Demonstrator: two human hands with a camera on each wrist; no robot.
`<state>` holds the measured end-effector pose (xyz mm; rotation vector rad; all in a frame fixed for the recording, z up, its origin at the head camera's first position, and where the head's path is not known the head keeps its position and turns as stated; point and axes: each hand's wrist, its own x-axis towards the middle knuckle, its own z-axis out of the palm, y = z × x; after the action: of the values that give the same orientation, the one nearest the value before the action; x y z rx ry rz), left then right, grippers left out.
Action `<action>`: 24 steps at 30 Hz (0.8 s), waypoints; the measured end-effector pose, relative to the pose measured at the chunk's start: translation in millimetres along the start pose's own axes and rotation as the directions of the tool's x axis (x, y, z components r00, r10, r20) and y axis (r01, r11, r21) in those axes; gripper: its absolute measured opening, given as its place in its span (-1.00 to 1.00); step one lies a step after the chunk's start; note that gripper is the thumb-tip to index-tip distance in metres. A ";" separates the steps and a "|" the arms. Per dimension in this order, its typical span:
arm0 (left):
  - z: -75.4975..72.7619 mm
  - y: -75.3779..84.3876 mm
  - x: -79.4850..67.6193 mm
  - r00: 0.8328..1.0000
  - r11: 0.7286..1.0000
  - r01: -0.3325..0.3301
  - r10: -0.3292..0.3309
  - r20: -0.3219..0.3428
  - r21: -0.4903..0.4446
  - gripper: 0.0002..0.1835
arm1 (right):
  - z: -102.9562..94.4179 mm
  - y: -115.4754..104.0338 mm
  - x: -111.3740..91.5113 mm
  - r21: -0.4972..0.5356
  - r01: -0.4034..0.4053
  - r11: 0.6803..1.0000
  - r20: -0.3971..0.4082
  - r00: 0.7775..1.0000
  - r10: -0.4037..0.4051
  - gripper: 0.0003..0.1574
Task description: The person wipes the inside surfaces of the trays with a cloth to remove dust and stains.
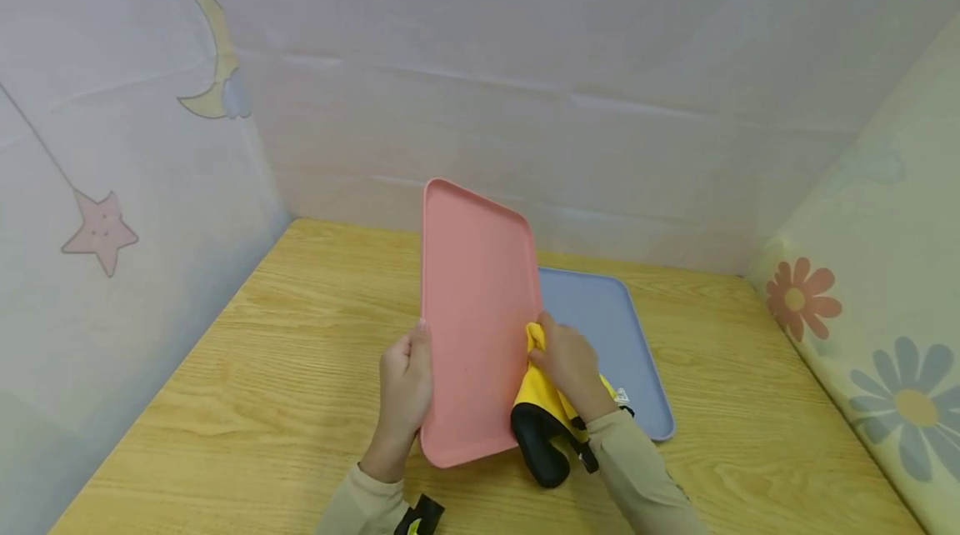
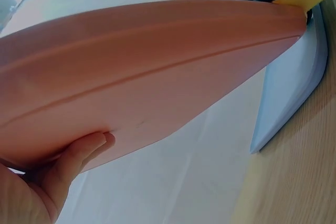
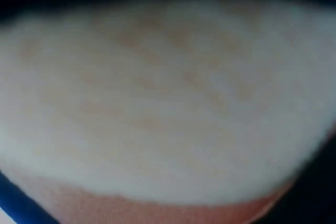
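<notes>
A pink rectangular tray [image 1: 476, 293] is held up on a slant above the table, its inner side toward the head camera. My left hand [image 1: 405, 385] grips its left edge; in the left wrist view the fingers [image 2: 86, 148] wrap the rim of the tray [image 2: 157, 77]. At the opposite edge my right hand [image 1: 573, 360] pinches a limp yellow-and-black cloth item [image 1: 536, 385], whose black end hangs over the tray's lower right corner. Its exact kind I cannot tell. The right wrist view is a blurred close-up of something pale.
Behind the right hand a blue tray [image 1: 596, 302] lies on the wooden table [image 1: 300, 335], partly covered by the pink tray and the arm. Printed fabric walls [image 1: 540, 102] stand along the back and both sides of the table.
</notes>
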<state>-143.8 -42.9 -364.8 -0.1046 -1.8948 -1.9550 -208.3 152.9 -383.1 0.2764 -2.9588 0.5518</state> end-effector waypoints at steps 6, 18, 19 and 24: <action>0.6 1.2 0.0 1.000 1.000 -0.010 0.010 -0.001 0.008 -0.55 | -0.3 4.0 0.1 0.024 -0.010 1.000 0.008 1.000 0.010 -0.66; 1.9 1.0 -0.8 1.000 1.000 -0.014 0.014 -0.007 0.009 -0.56 | 0.1 2.7 -4.2 0.122 0.005 0.992 0.015 1.000 -0.007 -0.58; 1.9 1.0 -0.9 1.000 1.000 -0.013 0.013 -0.005 0.009 -0.56 | 0.4 0.8 -4.8 0.131 0.008 0.991 0.013 1.000 -0.010 -0.58; 2.1 -0.6 -1.7 1.000 1.000 -0.024 0.024 -0.002 0.015 -0.56 | -0.1 -12.0 -8.8 0.168 0.043 0.985 -0.003 0.999 -0.043 -0.62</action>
<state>-142.9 -40.5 -365.8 -0.1199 -1.8977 -1.9237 -197.3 143.3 -380.2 0.3559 -2.9031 0.7969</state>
